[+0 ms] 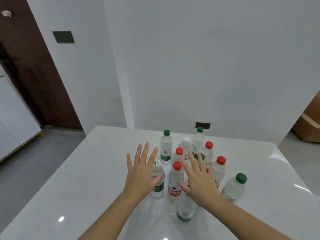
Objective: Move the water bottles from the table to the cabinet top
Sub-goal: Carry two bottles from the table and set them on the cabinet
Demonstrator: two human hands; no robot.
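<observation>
With left hand [141, 170] and right hand [199, 181] held spread and empty, closely packed water bottles [166, 149] could be toppled by brushing fingers.

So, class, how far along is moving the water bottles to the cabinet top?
Done: nothing visible; the water bottles still crowd the white table. In hand: nothing yet; the left hand and right hand hover open above them, fingers spread. Left: every bottle in view must be gripped and carried.
</observation>
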